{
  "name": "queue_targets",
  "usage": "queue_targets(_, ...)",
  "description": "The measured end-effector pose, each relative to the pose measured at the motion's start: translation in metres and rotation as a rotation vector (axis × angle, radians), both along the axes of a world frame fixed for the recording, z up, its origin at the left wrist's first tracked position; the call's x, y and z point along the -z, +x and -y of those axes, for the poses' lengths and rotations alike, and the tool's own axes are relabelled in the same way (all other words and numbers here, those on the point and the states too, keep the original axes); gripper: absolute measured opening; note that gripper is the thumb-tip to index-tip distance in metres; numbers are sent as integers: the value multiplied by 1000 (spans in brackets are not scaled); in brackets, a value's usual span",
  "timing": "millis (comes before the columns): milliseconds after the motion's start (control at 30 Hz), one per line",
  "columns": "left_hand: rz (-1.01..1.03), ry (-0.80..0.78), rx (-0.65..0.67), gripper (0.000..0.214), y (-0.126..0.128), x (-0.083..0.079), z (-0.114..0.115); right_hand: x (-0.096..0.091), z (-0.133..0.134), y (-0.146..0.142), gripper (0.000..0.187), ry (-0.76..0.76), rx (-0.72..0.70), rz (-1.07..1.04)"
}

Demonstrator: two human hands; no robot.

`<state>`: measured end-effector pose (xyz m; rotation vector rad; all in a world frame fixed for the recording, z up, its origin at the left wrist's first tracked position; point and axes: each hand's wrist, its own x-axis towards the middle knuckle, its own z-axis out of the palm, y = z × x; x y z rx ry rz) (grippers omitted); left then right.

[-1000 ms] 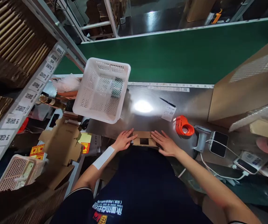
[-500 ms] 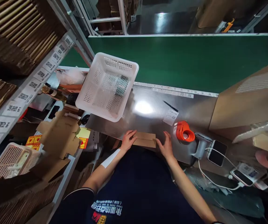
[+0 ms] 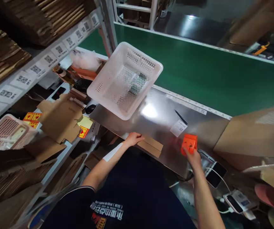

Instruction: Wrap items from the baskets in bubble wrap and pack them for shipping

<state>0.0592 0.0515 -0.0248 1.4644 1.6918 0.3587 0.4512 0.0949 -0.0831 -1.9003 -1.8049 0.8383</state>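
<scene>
A small flat brown cardboard box point(image 3: 150, 145) lies at the front edge of the steel bench. My left hand point(image 3: 134, 139) is closed on its left end, the fingers resting along the top edge. To the right, my right hand point(image 3: 193, 156) grips an orange tape dispenser point(image 3: 189, 143) from the near side; part of the fingers is hidden. Between the two, farther back, lie a white printed label point(image 3: 178, 128) and a black pen point(image 3: 180, 117).
A white perforated basket point(image 3: 125, 113) stands at the back left of the bench. Beyond runs a green conveyor belt point(image 3: 187, 60). A grey scanner, a phone point(image 3: 215, 175) with a white cable and a large carton point(image 3: 254, 136) are on the right. Shelves of folded cardboard point(image 3: 60, 12) rise at left.
My right hand has left the box's right end, moved right and taken hold of the tape dispenser, which is turned now. My left hand stays at the box. The view has rotated.
</scene>
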Motion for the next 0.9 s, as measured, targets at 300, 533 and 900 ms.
queue_targets(300, 83, -27, -87, 32, -2, 14, -2, -94, 7, -124, 63, -574, -406, -641)
queue_targets(533, 160, -13, -311, 34, 9, 22, 11, -71, -4, -136, 64, -644, -565, -598)
queue_targets(900, 204, 270, -287, 34, 23, -11, 21, -69, -4, -134, 61, -615, -600, -565)
